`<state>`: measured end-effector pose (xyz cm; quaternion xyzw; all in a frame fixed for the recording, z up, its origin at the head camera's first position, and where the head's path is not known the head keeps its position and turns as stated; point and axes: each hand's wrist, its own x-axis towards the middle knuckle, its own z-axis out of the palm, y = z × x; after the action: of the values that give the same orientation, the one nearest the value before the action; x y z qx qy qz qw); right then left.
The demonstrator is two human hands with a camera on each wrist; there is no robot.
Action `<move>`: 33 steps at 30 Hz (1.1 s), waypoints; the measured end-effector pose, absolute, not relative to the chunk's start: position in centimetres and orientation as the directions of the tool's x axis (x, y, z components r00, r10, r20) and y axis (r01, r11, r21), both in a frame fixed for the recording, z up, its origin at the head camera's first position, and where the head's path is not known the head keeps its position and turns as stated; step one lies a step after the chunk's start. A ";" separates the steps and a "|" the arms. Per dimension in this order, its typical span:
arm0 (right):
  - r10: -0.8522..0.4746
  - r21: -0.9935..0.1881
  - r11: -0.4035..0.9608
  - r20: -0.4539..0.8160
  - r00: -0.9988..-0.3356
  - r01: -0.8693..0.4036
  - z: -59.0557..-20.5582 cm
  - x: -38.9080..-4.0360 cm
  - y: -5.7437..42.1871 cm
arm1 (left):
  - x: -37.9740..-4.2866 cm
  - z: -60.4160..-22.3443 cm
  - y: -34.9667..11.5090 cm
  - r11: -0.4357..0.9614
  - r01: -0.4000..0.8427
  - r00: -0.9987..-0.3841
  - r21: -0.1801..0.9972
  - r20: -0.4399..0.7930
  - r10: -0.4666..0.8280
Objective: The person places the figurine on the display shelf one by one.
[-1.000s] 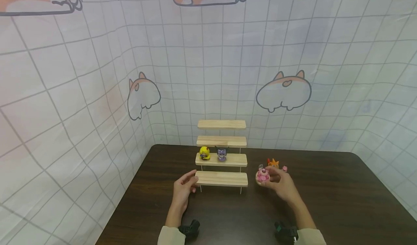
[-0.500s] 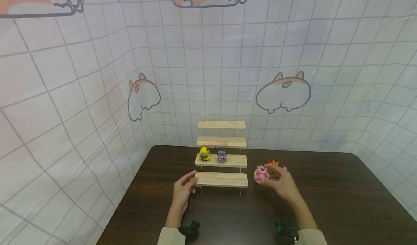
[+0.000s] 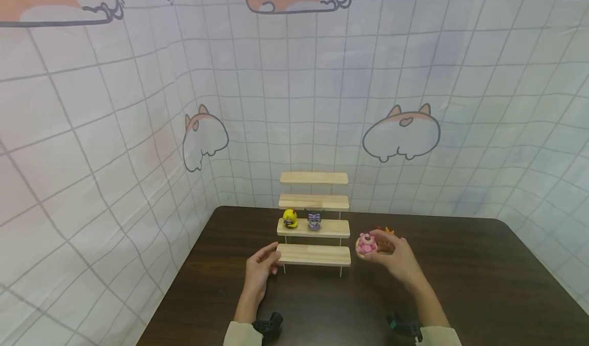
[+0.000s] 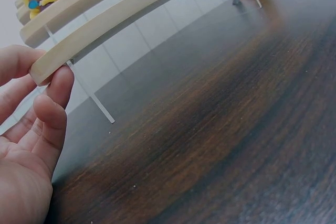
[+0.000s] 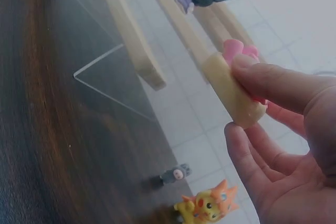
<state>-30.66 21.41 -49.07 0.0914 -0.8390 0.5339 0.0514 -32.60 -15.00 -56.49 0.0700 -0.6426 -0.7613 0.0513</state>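
Observation:
A stepped wooden display shelf (image 3: 317, 254) with several tiers stands on the dark table. My left hand (image 3: 258, 273) pinches the left end of its lowest plank (image 4: 47, 69), fingers above and below the wood. My right hand (image 3: 401, 261) holds a pink bear figurine (image 3: 366, 244) on a cream base (image 5: 231, 90), off the table, just right of the lowest tier. A yellow-haired figurine (image 3: 290, 218) and a purple-and-black figurine (image 3: 314, 220) sit on the second tier from the bottom.
Behind my right hand, partly hidden, are a yellow figurine with orange spikes (image 5: 212, 203) and a small grey figurine (image 5: 176, 174) on the table. A grid-patterned cloth (image 3: 317, 106) hangs behind the table's back edge.
The pink bear figurine in my right hand has moved slightly left and up, toward the shelf, and now faces more upright. My left hand keeps its place on the plank.

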 end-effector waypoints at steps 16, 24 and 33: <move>-0.085 -0.918 0.305 0.240 -0.967 -0.254 -48.1 -30.1 18.4 | -32.6 -56.6 -15.0 -0.170 -0.011 -0.987 0.985 -0.038 -0.156; -0.078 -0.900 0.337 0.267 -0.960 -0.278 -47.6 -31.4 17.2 | -32.5 -56.4 -15.1 -0.162 -0.018 -0.987 0.987 -0.043 -0.155; -0.131 -0.858 0.401 0.293 -0.947 -0.321 -47.1 -34.2 17.0 | -32.5 -56.4 -15.0 -0.170 -0.017 -0.986 0.985 -0.044 -0.159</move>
<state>-34.15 17.03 -47.06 0.1357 -0.8322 0.5301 0.0896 -32.51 -15.00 -56.40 0.0683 -0.6426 -0.7618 0.0465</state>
